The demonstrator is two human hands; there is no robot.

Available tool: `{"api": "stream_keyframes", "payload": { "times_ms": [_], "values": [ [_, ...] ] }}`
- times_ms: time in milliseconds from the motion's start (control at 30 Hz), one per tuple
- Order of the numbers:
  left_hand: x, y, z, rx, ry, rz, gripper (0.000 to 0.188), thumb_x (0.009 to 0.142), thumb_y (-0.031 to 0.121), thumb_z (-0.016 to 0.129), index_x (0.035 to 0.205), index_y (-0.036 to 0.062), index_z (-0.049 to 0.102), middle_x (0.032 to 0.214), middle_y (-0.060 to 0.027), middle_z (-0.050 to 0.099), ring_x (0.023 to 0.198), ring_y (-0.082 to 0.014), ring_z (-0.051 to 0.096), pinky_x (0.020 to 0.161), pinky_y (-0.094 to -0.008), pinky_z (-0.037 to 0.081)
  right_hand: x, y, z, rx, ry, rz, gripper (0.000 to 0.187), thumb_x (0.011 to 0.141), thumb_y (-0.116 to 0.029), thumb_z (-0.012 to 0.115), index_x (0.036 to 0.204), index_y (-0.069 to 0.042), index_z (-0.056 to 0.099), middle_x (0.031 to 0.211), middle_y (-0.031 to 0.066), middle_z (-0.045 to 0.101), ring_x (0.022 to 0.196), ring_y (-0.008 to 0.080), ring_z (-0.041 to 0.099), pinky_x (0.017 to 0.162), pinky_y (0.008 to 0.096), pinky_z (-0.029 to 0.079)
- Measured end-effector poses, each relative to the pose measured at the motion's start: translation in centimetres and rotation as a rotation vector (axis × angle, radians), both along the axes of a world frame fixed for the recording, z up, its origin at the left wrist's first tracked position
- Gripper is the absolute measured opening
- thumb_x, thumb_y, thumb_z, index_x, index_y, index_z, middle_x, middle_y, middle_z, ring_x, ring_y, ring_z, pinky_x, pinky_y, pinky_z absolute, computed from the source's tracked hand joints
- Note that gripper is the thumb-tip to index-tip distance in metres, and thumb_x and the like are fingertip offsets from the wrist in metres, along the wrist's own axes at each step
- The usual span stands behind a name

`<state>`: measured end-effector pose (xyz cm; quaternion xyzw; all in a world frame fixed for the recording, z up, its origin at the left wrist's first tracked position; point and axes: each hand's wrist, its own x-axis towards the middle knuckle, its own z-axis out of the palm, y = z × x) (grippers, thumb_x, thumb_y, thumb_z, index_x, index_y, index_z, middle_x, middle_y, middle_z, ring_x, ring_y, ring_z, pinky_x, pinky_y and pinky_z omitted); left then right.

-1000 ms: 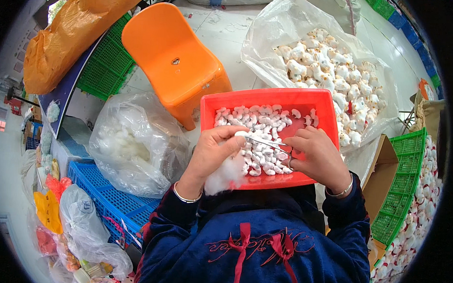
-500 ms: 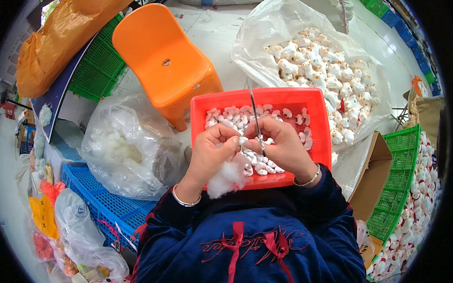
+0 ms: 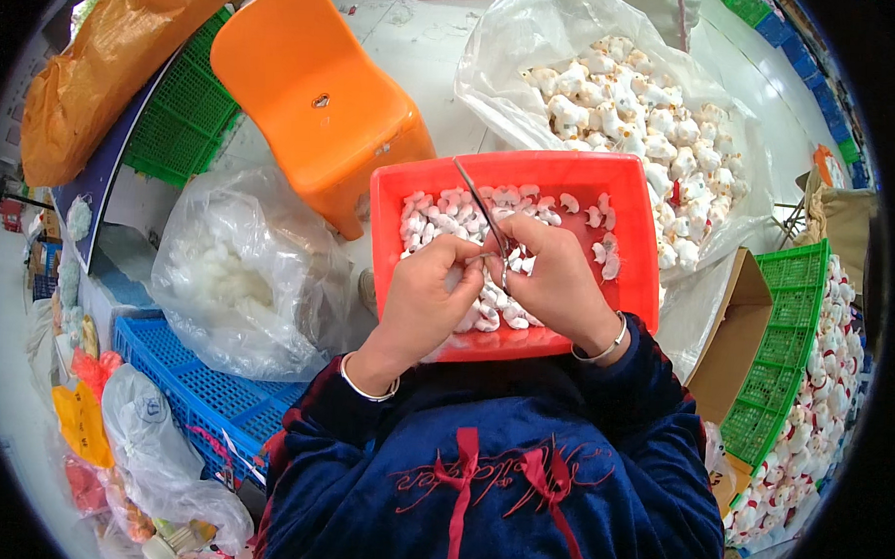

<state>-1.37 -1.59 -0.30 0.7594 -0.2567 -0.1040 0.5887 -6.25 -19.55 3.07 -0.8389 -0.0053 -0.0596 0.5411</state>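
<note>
My left hand (image 3: pixel 427 297) is closed over the red tub, its thumb and forefinger pinching a small white piece that mostly hides between the fingers. A little white stuffing (image 3: pixel 454 277) shows inside its grip. My right hand (image 3: pixel 561 283) is closed around a long, thin metal tool (image 3: pixel 480 200) that looks like forceps. One end of the tool points away and to the left; its near part lies by the left fingertips. Below both hands, the red tub (image 3: pixel 650 257) holds many small curved white fabric pieces (image 3: pixel 438 220).
Beyond the tub lies a clear bag (image 3: pixel 494 84) of white stuffed toys (image 3: pixel 659 149). An orange chair (image 3: pixel 316 98) and a plastic bag of stuffing (image 3: pixel 236 277) are on the left, beside a blue crate (image 3: pixel 193 374). A green crate (image 3: pixel 786 331) and cardboard box (image 3: pixel 731 334) stand right.
The metal tool has tilted further left. The white fluff that hung below my left hand is now mostly out of sight. Both hands stay close together, and the view has shifted slightly.
</note>
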Motion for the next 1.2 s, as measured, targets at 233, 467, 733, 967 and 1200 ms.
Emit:
{"api": "stream_keyframes", "payload": {
  "times_ms": [233,467,733,967,1200],
  "values": [
    [3.2,2.8,1.3,0.23,0.126,0.01,0.019,0.093,0.006,0.072,0.109,-0.0032,0.071,0.079,-0.0019,0.07,0.074,-0.0063,0.063,0.07,-0.0237,0.051,0.8,-4.3,1.0,-0.074,0.092,-0.04,0.014,0.086,-0.008,0.075,0.097,-0.002,0.069,0.089,0.0099,0.072,0.085,0.0209,0.07,0.077,0.0338,0.054],
    [3.4,3.4,1.1,0.001,0.254,0.065,0.023,0.097,0.009,0.07,0.117,-0.0027,0.071,0.079,-0.0009,0.069,0.073,-0.0048,0.061,0.07,-0.023,0.049,1.1,-1.9,-2.9,-0.526,0.019,0.106,0.027,0.08,-0.02,0.081,0.097,-0.005,0.067,0.092,0.0145,0.071,0.092,0.0345,0.068,0.081,0.045,0.053],
    [3.3,3.6,0.5,-0.073,0.257,0.068,0.019,0.099,0.008,0.068,0.115,-0.0018,0.071,0.086,0.0017,0.069,0.076,-0.0028,0.06,0.069,-0.0184,0.047,2.2,-3.7,-5.7,-0.336,0.107,0.077,0.021,0.078,-0.017,0.079,0.088,-0.003,0.067,0.082,0.0151,0.071,0.081,0.0365,0.069,0.073,0.0467,0.054],
    [2.9,2.9,0.4,-0.145,0.308,0.042,0.016,0.1,0.009,0.067,0.113,-0.0007,0.071,0.083,0.0023,0.068,0.075,-0.0027,0.059,0.068,-0.0178,0.046,2.3,-0.4,-5.9,-0.696,0.1,0.091,0.033,0.074,-0.025,0.087,0.089,-0.004,0.067,0.086,0.0155,0.071,0.091,0.0369,0.068,0.079,0.0461,0.053],
    [3.0,3.4,0.7,-0.158,0.354,0.041,0.015,0.101,0.009,0.067,0.112,-0.0002,0.071,0.081,0.0019,0.067,0.071,-0.0018,0.057,0.065,-0.0176,0.043,2.6,-4.8,-6.2,-0.297,0.2,0.026,0.013,0.077,-0.006,0.069,0.089,0.0,0.068,0.08,0.0195,0.07,0.079,0.0384,0.069,0.072,0.046,0.054]
  ]
}}
